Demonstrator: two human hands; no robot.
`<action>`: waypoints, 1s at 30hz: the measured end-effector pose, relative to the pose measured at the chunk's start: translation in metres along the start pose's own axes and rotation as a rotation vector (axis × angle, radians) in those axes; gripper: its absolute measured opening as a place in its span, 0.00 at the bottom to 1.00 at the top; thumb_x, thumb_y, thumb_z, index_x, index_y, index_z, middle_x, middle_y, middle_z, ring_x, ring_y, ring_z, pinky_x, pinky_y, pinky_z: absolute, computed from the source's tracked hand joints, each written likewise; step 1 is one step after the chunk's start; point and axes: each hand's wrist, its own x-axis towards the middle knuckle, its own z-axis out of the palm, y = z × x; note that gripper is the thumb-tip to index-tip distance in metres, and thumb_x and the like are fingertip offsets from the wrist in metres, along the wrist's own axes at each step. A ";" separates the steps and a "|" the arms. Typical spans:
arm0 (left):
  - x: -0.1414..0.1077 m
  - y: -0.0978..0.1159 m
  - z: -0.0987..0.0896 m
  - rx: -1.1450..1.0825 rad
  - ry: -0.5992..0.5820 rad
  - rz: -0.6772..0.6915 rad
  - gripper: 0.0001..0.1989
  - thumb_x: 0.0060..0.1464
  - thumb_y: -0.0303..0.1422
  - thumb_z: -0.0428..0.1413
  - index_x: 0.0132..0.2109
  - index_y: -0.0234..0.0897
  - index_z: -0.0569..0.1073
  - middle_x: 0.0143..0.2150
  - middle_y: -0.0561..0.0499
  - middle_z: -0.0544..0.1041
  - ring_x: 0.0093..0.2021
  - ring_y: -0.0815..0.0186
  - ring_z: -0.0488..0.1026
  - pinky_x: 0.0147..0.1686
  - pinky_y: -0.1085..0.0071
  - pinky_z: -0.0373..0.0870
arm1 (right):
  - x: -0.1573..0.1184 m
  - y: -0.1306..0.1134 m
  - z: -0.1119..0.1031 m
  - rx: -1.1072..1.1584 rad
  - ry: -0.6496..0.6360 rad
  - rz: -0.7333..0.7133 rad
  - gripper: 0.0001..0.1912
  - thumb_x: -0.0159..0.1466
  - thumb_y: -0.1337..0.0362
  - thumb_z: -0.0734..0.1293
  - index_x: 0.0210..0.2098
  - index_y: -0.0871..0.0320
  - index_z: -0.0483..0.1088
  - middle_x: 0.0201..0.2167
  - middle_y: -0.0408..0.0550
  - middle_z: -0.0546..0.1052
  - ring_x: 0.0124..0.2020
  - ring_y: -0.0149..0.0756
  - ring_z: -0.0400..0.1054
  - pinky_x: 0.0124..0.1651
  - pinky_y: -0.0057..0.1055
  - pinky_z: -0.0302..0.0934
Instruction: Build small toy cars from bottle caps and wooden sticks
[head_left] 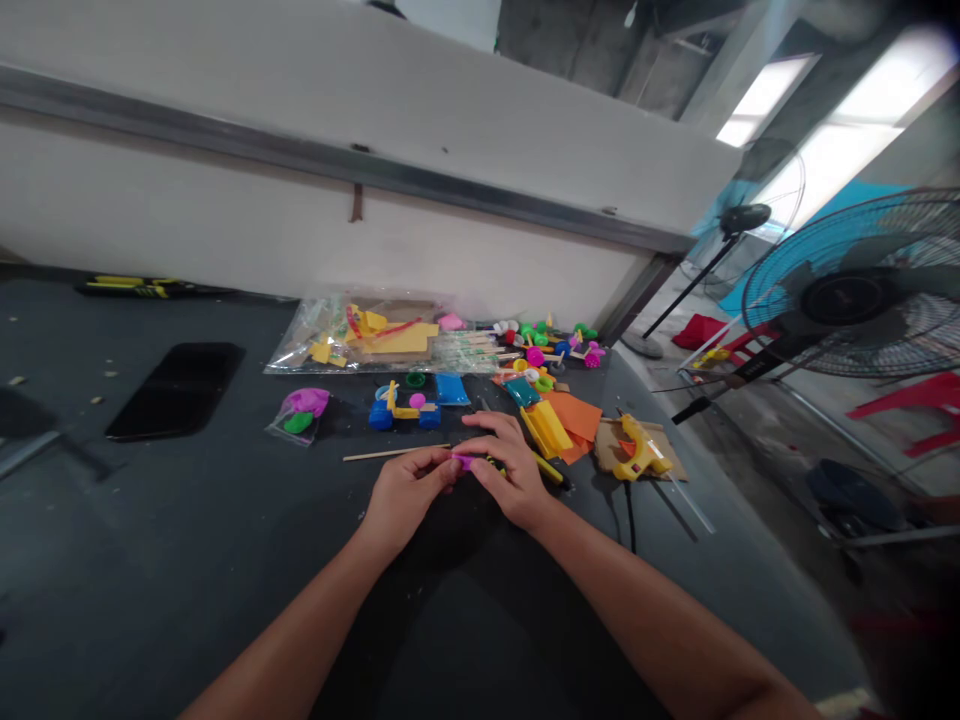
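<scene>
Between the fingertips of my left hand (409, 495) and my right hand (510, 470) is a small piece of purple modelling clay (463, 462). Both hands pinch it just above the dark table, and much of it is hidden by the fingers. Beyond the left fingers lies a thin wooden stick (379, 454). A small toy vehicle with blue wheels (405, 410), a yellow body and a pink ball stands behind it. A black and yellow tool (551, 470), partly covered by my right hand, lies beside that hand.
At the right sits a yellow glue gun (637, 452) on cardboard. Orange sheets (574, 420), a blue packet (451, 389) and a plastic bag (375, 335) lie behind. Farther left are a bag of purple and green clay (300, 412) and a phone (176, 390). A fan (847, 295) stands beyond the table.
</scene>
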 end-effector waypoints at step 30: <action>0.001 -0.004 -0.002 -0.263 -0.033 -0.108 0.12 0.46 0.40 0.60 0.31 0.34 0.76 0.26 0.52 0.74 0.27 0.72 0.68 0.30 0.76 0.68 | 0.001 0.001 0.006 -0.011 0.077 -0.025 0.12 0.57 0.63 0.67 0.42 0.51 0.72 0.45 0.47 0.73 0.53 0.41 0.61 0.57 0.44 0.55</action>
